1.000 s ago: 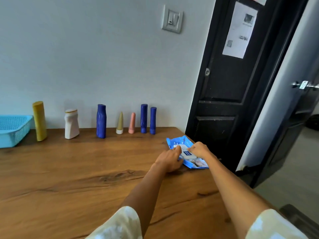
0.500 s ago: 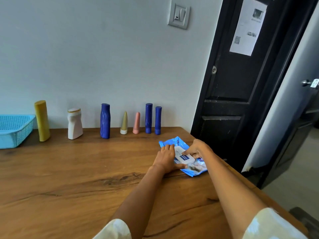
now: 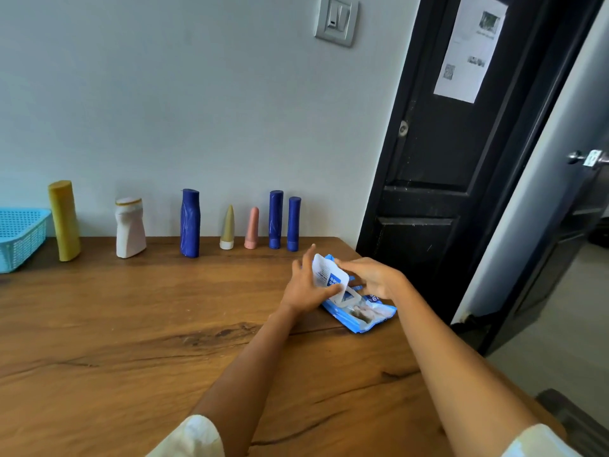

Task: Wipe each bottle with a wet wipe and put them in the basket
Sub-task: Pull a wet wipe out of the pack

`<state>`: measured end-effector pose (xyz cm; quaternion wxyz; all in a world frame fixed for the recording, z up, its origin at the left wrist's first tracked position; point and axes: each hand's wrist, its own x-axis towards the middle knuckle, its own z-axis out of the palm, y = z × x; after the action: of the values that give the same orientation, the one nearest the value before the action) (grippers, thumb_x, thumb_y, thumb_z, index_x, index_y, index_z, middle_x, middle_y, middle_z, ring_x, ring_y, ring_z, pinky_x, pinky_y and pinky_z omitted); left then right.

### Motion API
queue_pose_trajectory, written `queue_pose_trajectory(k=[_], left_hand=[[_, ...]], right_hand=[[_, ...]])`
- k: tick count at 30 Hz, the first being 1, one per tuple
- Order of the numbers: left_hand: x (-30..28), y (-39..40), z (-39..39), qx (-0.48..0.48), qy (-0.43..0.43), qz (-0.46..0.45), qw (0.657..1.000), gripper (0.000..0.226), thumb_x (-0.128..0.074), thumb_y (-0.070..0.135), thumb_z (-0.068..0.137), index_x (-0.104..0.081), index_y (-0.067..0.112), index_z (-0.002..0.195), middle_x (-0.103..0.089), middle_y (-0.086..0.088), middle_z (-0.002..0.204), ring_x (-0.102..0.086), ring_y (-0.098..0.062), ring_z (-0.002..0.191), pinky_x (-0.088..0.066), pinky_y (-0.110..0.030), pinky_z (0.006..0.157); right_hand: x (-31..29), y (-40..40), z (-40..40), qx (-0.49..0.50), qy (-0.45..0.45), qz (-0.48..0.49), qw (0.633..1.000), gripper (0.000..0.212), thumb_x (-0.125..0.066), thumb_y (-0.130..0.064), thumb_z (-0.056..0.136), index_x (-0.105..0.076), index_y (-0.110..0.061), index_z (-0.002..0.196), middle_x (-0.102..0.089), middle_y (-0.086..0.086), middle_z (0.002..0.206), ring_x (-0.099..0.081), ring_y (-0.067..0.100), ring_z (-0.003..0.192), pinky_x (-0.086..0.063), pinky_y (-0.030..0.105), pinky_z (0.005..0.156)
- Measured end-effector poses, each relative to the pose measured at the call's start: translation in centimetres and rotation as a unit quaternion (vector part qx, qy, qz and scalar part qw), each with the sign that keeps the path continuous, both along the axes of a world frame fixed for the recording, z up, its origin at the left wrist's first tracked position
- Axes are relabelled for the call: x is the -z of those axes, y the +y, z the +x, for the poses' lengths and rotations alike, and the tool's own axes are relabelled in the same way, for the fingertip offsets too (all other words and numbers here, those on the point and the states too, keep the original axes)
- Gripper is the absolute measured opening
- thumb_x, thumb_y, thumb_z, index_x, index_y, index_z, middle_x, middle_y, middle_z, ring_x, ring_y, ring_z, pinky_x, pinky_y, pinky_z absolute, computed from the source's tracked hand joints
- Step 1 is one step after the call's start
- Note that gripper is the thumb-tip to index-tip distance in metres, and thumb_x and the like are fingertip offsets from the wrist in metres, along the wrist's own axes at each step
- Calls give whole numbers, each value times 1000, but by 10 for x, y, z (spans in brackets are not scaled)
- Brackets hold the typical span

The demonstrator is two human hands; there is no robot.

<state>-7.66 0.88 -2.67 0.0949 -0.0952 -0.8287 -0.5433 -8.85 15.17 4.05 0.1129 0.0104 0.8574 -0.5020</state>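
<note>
A blue wet wipe pack (image 3: 365, 316) lies on the wooden table (image 3: 131, 324) near its right edge. Its white flap (image 3: 329, 275) is peeled up. My left hand (image 3: 304, 286) holds the flap back, thumb at its lower edge and fingers behind it. My right hand (image 3: 374, 277) reaches in from the right, fingers stretched to the flap and the opening beneath. Along the wall stand a yellow bottle (image 3: 64, 221), a white bottle (image 3: 130, 229), a blue bottle (image 3: 190, 222), an olive tube (image 3: 227, 227), a pink tube (image 3: 252, 229) and two blue tubes (image 3: 275, 219). The light blue basket (image 3: 19, 235) sits at far left.
A black door (image 3: 461, 159) stands just beyond the table's right edge, with an open doorway to its right. A light switch (image 3: 336, 21) is on the wall above the bottles.
The white flap, flat on the pack before, now stands peeled up. My left hand turned from pressing the pack to holding the flap. The camera moved closer.
</note>
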Motion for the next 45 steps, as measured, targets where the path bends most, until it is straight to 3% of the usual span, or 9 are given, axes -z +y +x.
queue_pose_trajectory(k=[6, 12, 15, 19, 30, 35, 37, 40, 45], left_hand=[[-1, -10, 2, -10, -6, -3, 1000, 34, -57, 8, 86, -50, 14, 118, -40, -10, 125, -54, -30, 113, -48, -42, 95], [-7, -7, 10, -11, -33, 187, 982, 87, -54, 61, 80, -15, 22, 147, -26, -7, 152, -31, -24, 138, -28, -41, 113], [-3, -10, 7, -40, -40, 160, 985, 73, -60, 35, 90, -18, 18, 147, -31, -11, 149, -36, -24, 133, -33, -34, 107], [-3, -8, 10, -43, -55, 119, 991, 58, -47, 9, 92, -23, 16, 144, -34, -12, 142, -44, -25, 126, -40, -41, 105], [-6, -8, 15, -50, -41, 96, 993, 61, -39, 6, 94, -13, 13, 149, -25, -14, 149, -36, -27, 134, -36, -44, 110], [-7, -7, 16, -54, -44, 96, 993, 63, -39, 5, 95, -10, 13, 150, -21, -13, 152, -32, -25, 137, -34, -43, 111], [-8, -7, 16, -53, -46, 95, 993, 63, -38, 7, 96, -9, 15, 151, -20, -12, 153, -31, -25, 138, -34, -42, 111], [-7, -7, 17, -52, -43, 91, 994, 63, -38, 6, 96, -8, 14, 151, -20, -13, 153, -31, -25, 137, -34, -43, 111], [-8, -7, 19, -55, -42, 85, 994, 62, -37, 5, 95, -8, 12, 150, -19, -13, 153, -31, -26, 137, -34, -42, 111]], right_hand=[[11, 9, -5, -57, 19, 87, 994, 25, -56, -8, 90, -64, -10, 113, -65, 8, 108, -59, 20, 104, -48, 38, 94], [1, -11, 3, -137, 43, 190, 971, 40, -67, -46, 80, -61, -32, 117, -55, -1, 124, -50, 16, 116, -43, 32, 87], [8, -15, -6, -150, 54, 231, 960, 37, -68, -33, 83, -62, -23, 118, -55, 4, 128, -52, 15, 110, -43, 25, 87], [19, -4, -16, 28, 121, 190, 974, 25, -49, -3, 91, -67, -12, 107, -60, 8, 120, -56, 21, 100, -49, 30, 78], [19, -15, -11, -2, 92, 278, 956, 27, -70, -25, 81, -72, -6, 99, -68, 13, 106, -59, 19, 88, -44, 29, 72], [21, -13, -15, 51, 89, 213, 972, 16, -56, -14, 88, -63, 1, 88, -58, 24, 93, -50, 21, 80, -43, 32, 71], [18, -10, -16, 59, 82, 190, 976, 26, -47, -13, 92, -61, 8, 101, -56, 33, 107, -48, 22, 83, -50, 40, 85], [19, -7, -15, 47, 81, 182, 979, 28, -52, -15, 92, -61, 5, 109, -59, 23, 121, -59, 29, 107, -47, 43, 95], [28, -11, -11, -2, 91, 223, 971, 17, -68, -20, 84, -71, -7, 95, -68, 9, 102, -61, 20, 93, -47, 28, 77]])
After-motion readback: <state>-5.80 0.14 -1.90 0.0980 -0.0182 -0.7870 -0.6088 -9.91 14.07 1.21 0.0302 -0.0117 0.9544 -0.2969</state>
